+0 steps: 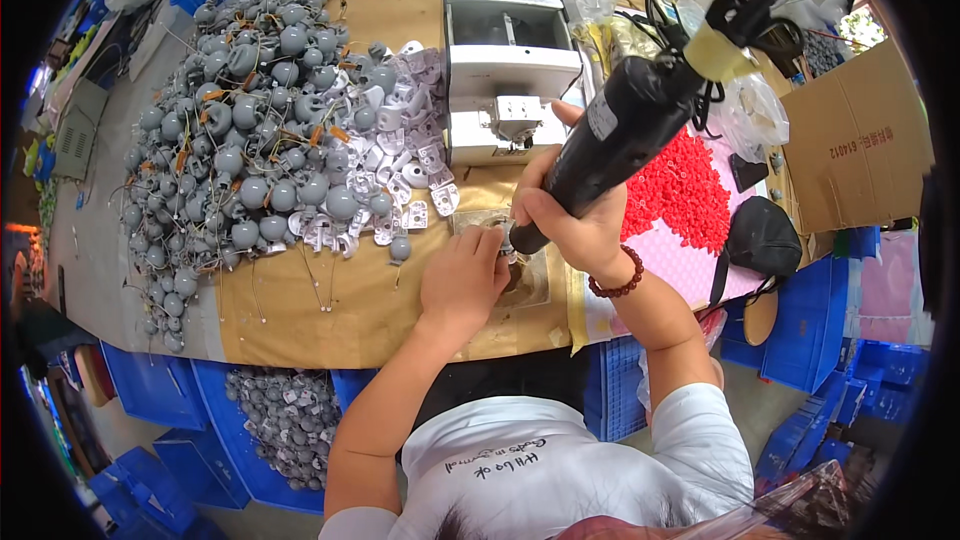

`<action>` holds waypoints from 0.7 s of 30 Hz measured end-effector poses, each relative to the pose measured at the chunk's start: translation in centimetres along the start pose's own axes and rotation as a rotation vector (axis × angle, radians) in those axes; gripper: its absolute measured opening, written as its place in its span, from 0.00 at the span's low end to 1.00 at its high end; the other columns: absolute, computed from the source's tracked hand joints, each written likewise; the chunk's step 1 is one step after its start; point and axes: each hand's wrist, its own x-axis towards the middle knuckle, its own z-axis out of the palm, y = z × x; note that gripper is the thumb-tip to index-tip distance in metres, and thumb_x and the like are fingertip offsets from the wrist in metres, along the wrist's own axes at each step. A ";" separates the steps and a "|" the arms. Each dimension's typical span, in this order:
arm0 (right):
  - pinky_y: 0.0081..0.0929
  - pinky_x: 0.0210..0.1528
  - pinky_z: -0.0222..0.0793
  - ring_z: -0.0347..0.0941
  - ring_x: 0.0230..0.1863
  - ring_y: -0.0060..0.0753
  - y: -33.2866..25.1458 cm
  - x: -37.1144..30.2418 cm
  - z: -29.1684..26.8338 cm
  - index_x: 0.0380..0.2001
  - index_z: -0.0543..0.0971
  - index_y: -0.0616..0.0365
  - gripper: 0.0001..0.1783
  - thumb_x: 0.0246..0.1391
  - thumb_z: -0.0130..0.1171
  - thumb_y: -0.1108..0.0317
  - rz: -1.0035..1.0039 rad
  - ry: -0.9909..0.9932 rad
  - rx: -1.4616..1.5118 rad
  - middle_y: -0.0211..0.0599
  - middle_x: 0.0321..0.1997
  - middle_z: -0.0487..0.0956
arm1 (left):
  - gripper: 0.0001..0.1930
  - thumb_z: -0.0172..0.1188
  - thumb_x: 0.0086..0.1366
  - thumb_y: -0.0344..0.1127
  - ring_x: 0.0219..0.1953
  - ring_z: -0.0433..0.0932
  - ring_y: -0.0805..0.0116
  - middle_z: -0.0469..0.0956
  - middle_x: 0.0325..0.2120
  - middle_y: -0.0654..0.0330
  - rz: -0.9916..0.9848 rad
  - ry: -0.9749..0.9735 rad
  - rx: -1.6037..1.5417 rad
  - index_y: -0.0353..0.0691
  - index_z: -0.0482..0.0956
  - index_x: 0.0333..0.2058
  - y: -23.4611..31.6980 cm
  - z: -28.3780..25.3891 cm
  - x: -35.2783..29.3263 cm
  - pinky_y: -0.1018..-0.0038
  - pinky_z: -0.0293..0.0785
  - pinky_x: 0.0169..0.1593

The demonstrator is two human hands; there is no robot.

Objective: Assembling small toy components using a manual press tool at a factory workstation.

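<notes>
The black power tool (625, 120) slanted above the table (280, 305), gripped in my right hand (588, 225). My left hand (465, 275) curled beside its lower end, holding what I couldn't tell. Gray balls (245, 115) lay heaped leftward, red pieces (680, 195) rightward.

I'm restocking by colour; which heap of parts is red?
The red heap, right of the right hand; the grey heap and white heap lie left of the benchtop machine.

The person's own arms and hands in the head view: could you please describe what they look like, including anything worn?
Both the left hand and the right hand are ungloved. The short sleeves are plain white, leaving the forearms uncovered. A bracelet of round, dark red beads circles the right wrist.
</notes>
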 end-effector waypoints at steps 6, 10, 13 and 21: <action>0.23 0.36 0.71 0.74 0.31 0.22 1.3 -0.9 -0.2 0.67 0.58 0.66 0.39 0.54 0.63 0.85 -0.107 -0.072 -0.073 0.34 0.32 0.78 | 0.17 0.65 0.57 0.32 0.37 0.78 0.57 0.75 0.34 0.58 -0.014 -0.008 -0.010 0.43 0.76 0.46 -0.1 0.2 0.0 0.60 0.76 0.37; 0.28 0.35 0.74 0.75 0.28 0.28 1.9 -1.4 -1.5 0.72 0.51 0.55 0.44 0.57 0.60 0.82 -0.128 -0.246 -0.205 0.39 0.31 0.77 | 0.16 0.65 0.57 0.32 0.38 0.79 0.57 0.75 0.35 0.59 0.011 0.017 -0.036 0.44 0.76 0.44 -0.4 0.2 0.0 0.60 0.76 0.37; 0.28 0.34 0.74 0.75 0.28 0.28 2.2 -2.4 -1.6 0.69 0.54 0.47 0.42 0.58 0.63 0.78 -0.132 -0.332 -0.194 0.36 0.30 0.75 | 0.15 0.65 0.57 0.32 0.38 0.79 0.57 0.74 0.35 0.59 -0.006 -0.016 -0.050 0.44 0.76 0.44 -0.6 -0.1 0.0 0.60 0.76 0.37; 0.28 0.31 0.74 0.74 0.25 0.27 2.4 -3.3 -1.7 0.68 0.54 0.43 0.41 0.59 0.65 0.75 -0.139 -0.313 -0.152 0.33 0.27 0.75 | 0.17 0.66 0.56 0.33 0.39 0.79 0.56 0.73 0.36 0.59 -0.007 -0.032 -0.079 0.46 0.74 0.45 -0.8 0.0 -0.1 0.59 0.77 0.37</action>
